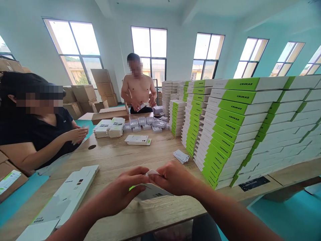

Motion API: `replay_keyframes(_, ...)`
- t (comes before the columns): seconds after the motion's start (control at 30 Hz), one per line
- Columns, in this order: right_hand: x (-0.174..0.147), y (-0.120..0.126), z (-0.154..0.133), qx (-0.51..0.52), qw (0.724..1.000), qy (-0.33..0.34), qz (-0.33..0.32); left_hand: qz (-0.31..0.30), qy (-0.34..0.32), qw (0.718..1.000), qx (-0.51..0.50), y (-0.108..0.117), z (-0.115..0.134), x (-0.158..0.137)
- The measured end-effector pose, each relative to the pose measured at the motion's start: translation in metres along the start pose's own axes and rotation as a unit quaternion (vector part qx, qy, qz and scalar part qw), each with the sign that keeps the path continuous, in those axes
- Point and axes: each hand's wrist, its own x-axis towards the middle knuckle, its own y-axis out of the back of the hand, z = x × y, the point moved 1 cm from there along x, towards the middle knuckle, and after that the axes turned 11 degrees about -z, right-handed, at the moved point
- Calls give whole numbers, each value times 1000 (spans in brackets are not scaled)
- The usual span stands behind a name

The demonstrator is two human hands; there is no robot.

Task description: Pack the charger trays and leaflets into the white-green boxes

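Near the table's front edge, a thin white-and-green cardboard box (pixel 155 192) is between my two hands. My left hand (pixel 127 188) grips its left end, thumb below and fingers above. My right hand (pixel 174 177) is closed at the box's upper end, pinching a white flap (pixel 152 172) together with the left fingertips. The far side of the box is hidden behind my fingers. Just beyond my right hand lies a small pile of printed cards (pixel 181 156). Left of my left forearm are flat, unfolded box blanks (pixel 67 194).
Tall stacks of white-and-green boxes (pixel 225 130) fill the table's right side. Farther back are clear plastic cases (pixel 145 123), piled booklets or cartons (pixel 109 128) and flat boxes (pixel 137 139). One person (pixel 32 127) sits at left; another (pixel 139 88) stands across the table (pixel 112 160).
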Motion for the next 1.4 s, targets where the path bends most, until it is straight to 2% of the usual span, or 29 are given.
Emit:
replay_keyframes(0.13,-4,5,5,-76,993,24,-87,7,-2,1000,29,2,11,-3)
replay_keyframes(0.23,-3,4,5,-165,983,23,-76,10,-14,998,61,1,12,-1)
replay_keyframes(0.33,0,-1,4,-169,985,12,-34,-4,-11,995,98,3,13,4)
replay_keyframes(0.47,2,-10,9,-62,997,-24,46,-14,-3,994,109,7,16,10)
replay_keyframes(0.57,0,-20,18,46,993,-33,99,-11,-8,994,110,6,14,11)
replay_keyframes(0.63,-5,-32,27,175,975,-16,136,10,3,993,116,1,7,9)
replay_keyframes(0.7,-10,-45,36,276,944,47,174,39,12,992,117,-6,-1,4)
replay_keyframes(0.73,-12,-52,40,292,933,86,191,53,13,992,116,-10,-5,2)
replay_keyframes(0.83,-13,-66,44,233,926,167,245,78,9,990,113,-19,-13,-4)
replay_keyframes(0.93,-10,-69,40,180,918,187,300,92,1,989,113,-20,-12,-6)
replay_keyframes(1.03,-7,-65,33,146,917,195,315,103,-9,989,106,-20,-9,-6)
replay_keyframes(1.17,-9,-59,28,153,931,185,277,104,-20,989,99,-23,-9,-7)
replay_keyframes(1.3,-8,-61,19,262,932,124,219,112,-15,988,105,-31,-12,-7)
replay_keyframes(1.33,-6,-62,15,314,921,94,211,125,-10,987,102,-34,-13,-6)
replay_keyframes(1.4,-2,-68,6,436,874,24,214,166,-2,982,85,-40,-17,-6)
